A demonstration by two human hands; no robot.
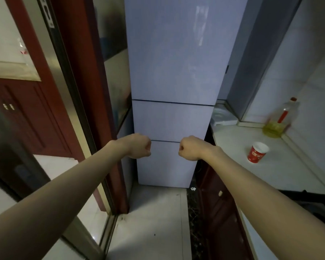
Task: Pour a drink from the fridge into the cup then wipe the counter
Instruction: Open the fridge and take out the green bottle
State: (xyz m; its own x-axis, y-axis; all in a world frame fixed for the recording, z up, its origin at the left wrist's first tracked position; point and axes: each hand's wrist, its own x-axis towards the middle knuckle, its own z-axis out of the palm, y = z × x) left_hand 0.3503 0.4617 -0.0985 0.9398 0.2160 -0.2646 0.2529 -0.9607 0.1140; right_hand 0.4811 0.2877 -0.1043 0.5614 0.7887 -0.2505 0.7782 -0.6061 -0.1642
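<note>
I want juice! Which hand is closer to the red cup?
Right. The right hand is a fist in front of the fridge, the cup off to its right on the counter. The left hand is farther left.

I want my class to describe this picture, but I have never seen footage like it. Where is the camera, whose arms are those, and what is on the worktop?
This is one picture from a wide-angle camera worn on a person's head, looking forward and down. The two bare arms are that person's own. The left hand and right hand are closed into fists and hold nothing. They are raised before a tall pale fridge with all its doors shut. On the counter to the right stand an upright red and white cup and, farther back by the wall, a clear bottle of yellow liquid.
</note>
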